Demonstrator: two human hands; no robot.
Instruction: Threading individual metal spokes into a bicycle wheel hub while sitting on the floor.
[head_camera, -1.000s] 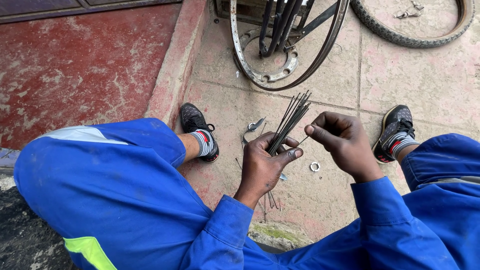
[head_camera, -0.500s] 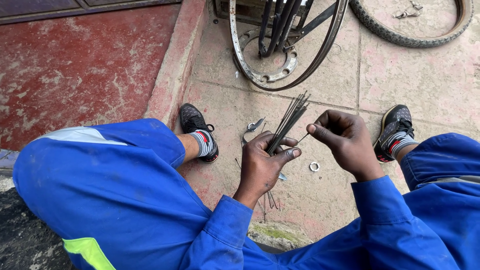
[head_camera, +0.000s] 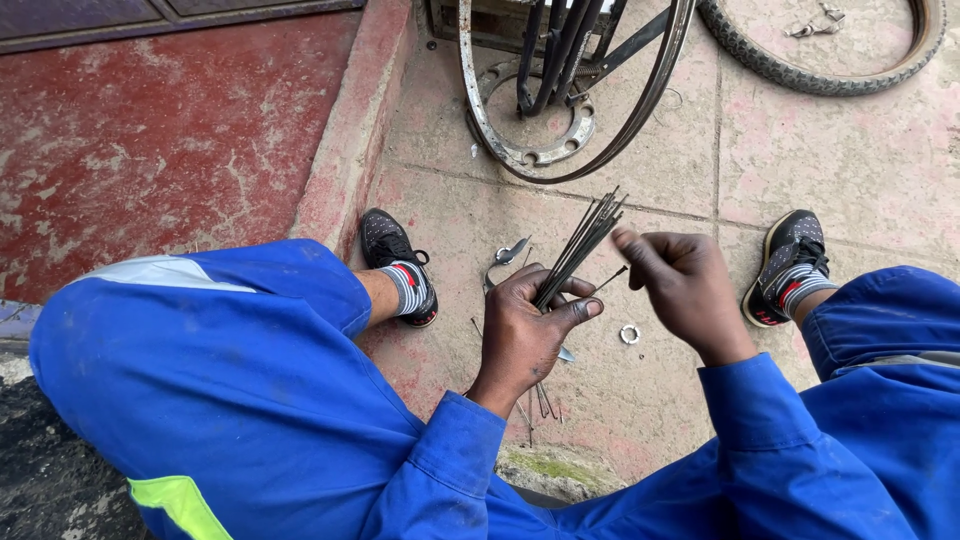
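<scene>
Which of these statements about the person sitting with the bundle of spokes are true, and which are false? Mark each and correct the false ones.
1. The left hand grips a bundle of thin metal spokes. True.
2. The right hand holds a hammer. False: it pinches a single thin spoke beside the bundle.
3. A small metal ring lies on the paving between the feet. True.
4. The bare wheel rim lies across the person's lap. False: it is on the ground ahead, beyond the hands.
5. A tyre lies at the upper right. True.
</scene>
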